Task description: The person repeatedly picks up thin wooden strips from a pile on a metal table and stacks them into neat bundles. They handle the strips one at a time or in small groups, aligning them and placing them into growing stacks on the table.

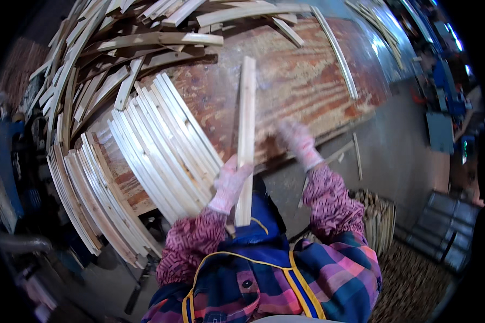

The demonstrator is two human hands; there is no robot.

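Gripping slat (246,113) near its closer end, left hand (231,182) is pinching it, probably steadying length reaching over counter (307,75). Right hand (296,141) is hovering apart, blurred; finger spread cannot be told. Slat row (164,148) is lying leftward, presumably saving space.

Long, narrow, pale wooden strip (247,107); held in left hand (231,182), far end pointing forward.

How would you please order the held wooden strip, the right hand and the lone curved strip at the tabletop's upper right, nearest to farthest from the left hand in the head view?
1. Held wooden strip: in the left hand.
2. Right hand: to the right, blurred.
3. Lone curved strip: upper right, farthest.
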